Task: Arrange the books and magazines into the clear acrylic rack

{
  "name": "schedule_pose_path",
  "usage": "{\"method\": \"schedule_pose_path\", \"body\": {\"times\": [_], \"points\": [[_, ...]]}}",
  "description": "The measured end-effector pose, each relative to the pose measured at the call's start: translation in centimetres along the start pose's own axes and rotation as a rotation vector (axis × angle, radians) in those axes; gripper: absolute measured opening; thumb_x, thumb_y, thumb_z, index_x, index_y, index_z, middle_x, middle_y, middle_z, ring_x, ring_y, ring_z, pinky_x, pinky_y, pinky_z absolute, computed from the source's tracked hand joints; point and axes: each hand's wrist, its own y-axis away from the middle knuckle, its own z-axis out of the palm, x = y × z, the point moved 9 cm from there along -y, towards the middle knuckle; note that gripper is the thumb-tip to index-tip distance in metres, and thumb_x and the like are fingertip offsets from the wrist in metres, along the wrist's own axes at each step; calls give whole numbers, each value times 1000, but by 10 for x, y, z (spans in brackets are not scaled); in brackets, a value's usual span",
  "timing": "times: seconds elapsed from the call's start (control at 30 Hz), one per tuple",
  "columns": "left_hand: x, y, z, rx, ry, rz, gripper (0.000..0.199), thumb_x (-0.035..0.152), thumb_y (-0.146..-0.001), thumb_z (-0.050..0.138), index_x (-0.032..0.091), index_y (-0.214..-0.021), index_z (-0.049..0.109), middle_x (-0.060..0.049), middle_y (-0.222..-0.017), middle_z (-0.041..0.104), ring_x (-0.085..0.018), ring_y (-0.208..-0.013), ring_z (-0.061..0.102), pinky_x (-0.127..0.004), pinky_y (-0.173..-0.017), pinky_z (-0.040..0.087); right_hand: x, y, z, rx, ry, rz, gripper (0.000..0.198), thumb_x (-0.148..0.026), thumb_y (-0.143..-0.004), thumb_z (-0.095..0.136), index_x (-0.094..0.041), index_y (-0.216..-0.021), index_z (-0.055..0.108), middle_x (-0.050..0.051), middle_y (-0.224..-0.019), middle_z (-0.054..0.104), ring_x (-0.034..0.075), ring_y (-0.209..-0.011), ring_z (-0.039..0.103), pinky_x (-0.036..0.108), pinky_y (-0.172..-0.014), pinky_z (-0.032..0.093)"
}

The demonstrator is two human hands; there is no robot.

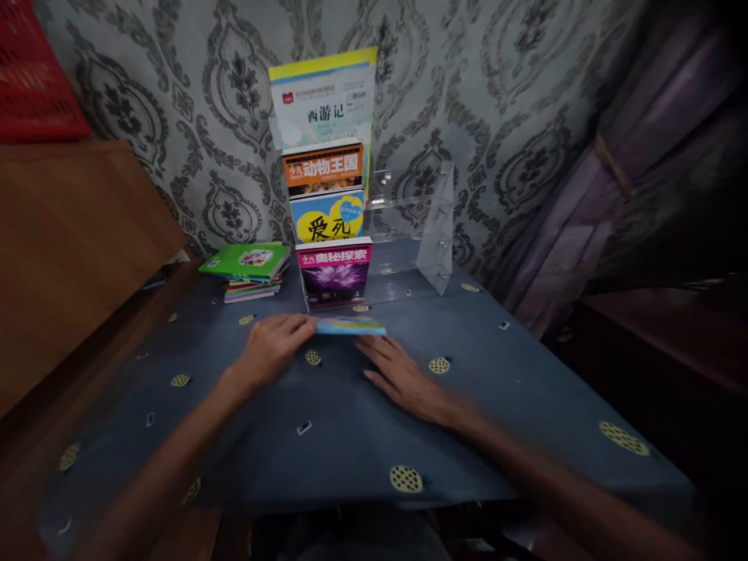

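Note:
Between my hands a thin book (351, 326) is seen edge-on just in front of the rack, its cover hidden from view. My left hand (273, 347) pinches its left end between thumb and fingers. Under its right end, my right hand (400, 374) has its fingers stretched out, fingertips at the lower edge. Behind stands a clear acrylic rack (437, 234) with stepped tiers. Its left side holds a purple book (334, 276) lowest, then a blue and yellow book (327, 218), an orange book (324, 170) and a tall pale book (321, 101) at the back.
A pile of books with a green book (245, 262) on top lies left of the rack. Patterned wallpaper (234, 70) rises behind the blue tablecloth (351, 460). Wooden furniture (70, 257) with a red basket (38, 78) is at left; a tied curtain (596, 171) hangs at right.

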Motion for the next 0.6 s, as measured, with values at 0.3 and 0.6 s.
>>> {"method": "schedule_pose_path", "body": {"times": [0.3, 0.6], "points": [[30, 91, 35, -57, 212, 89, 25, 20, -101, 44, 18, -118, 62, -12, -129, 69, -23, -128, 60, -45, -108, 50, 52, 27, 2, 27, 77, 117, 44, -24, -100, 35, -22, -137, 59, 14, -147, 55, 28, -140, 46, 59, -115, 37], [21, 67, 54, -248, 369, -144, 29, 31, -101, 44, 21, -124, 58, -11, -139, 62, -22, -131, 57, -44, -111, 46, -59, -16, 24, -63, -19, -183, 37, -19, -99, 43, -19, -130, 63, 12, -142, 60, 23, -139, 48, 51, -119, 34]]}}
